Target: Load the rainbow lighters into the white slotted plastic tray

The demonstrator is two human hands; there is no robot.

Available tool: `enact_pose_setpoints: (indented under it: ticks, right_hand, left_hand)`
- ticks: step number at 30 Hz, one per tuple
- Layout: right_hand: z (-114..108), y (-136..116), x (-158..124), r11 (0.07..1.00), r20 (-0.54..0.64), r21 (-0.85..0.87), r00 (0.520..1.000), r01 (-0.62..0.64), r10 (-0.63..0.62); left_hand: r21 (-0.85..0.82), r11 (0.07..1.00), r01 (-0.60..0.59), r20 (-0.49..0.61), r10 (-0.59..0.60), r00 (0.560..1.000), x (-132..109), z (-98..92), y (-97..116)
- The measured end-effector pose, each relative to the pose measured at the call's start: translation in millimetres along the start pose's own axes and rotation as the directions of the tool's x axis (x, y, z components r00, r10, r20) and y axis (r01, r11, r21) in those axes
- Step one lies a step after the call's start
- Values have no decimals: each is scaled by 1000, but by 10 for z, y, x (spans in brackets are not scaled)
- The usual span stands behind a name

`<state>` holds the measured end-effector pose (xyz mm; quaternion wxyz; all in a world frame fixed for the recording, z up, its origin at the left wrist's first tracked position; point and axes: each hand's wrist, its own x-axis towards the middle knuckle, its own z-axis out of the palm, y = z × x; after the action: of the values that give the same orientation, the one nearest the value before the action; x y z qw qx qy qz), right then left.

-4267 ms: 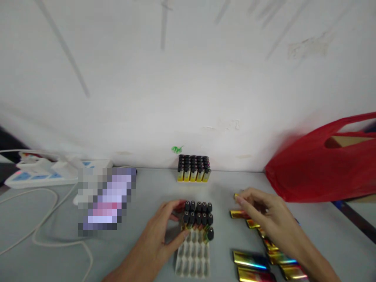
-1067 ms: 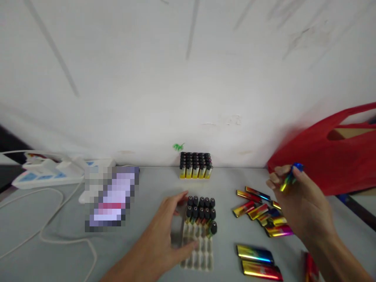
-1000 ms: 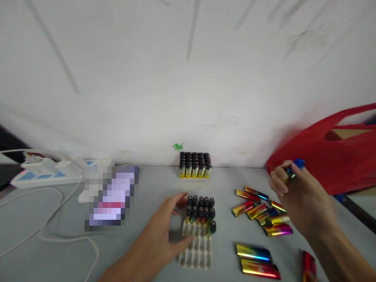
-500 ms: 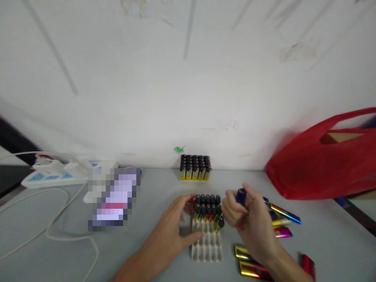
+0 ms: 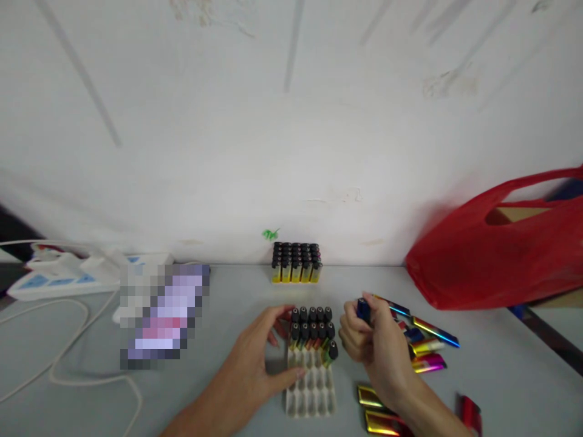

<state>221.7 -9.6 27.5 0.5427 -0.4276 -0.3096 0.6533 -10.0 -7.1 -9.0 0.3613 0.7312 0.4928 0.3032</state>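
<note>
Since the right hand (image 5: 377,351) has a blue-capped lighter (image 5: 363,309) pinched just beside the tray (image 5: 311,394), a sloppy angle could knock the leaning lighter (image 5: 332,352) over, I reckon. Its fingers are curled tight round it. The left hand (image 5: 262,359) is spread half open, fingertips touching the tray's left edge.

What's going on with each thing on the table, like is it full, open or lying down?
left hand: open, resting against the near tray's left side.
right hand: closed around the blue-topped lighter.
blue-topped lighter: held upright, off the table.
near tray: partly filled; back rows hold lighters, front pockets empty.
far block of lighters: standing upright by the wall.
loose lighters: lying flat.
red bag: open at the top.
</note>
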Motion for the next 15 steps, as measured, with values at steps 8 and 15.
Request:
enact_pose_setpoints:
  ticks: [8,15]
  right_hand:
    - [46,47,-6,993,-5,17,993,-120,120]
    - [35,65,-22,991,12,5,991,-133,133]
  left_hand:
    - [1,1000,-12,-3,12,1000,-8,25,-91]
    - [-4,1000,-31,-14,31,999,-14,25,-72]
